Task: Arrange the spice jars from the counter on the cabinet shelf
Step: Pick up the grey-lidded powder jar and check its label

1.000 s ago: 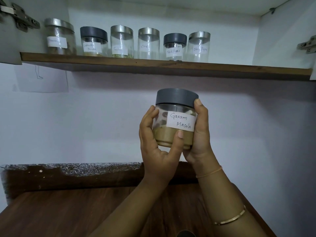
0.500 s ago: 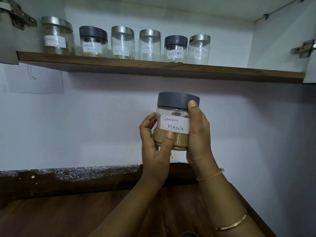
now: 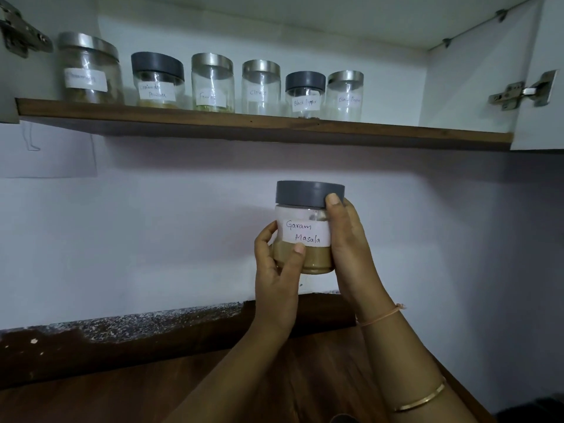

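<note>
A clear jar labelled Garam Masala, with a grey lid and brown powder in its lower half, is held upright in front of the wall, well below the wooden cabinet shelf. My left hand grips its lower left side, thumb across the front. My right hand grips its right side, thumb tip on the lid. Several labelled jars stand in a row on the shelf's left and middle part: a coriander powder jar, a cloves jar and a steel-lidded black pepper jar at the row's right end.
To the right of the row, the shelf runs bare up to the cabinet's side wall. Door hinges sit at the left and right. A wooden counter with a dark backsplash strip lies below.
The jar has been turned a little so its label faces me squarely, and it has risen slightly. My view has tilted up, so the shelf sits lower in the frame.
</note>
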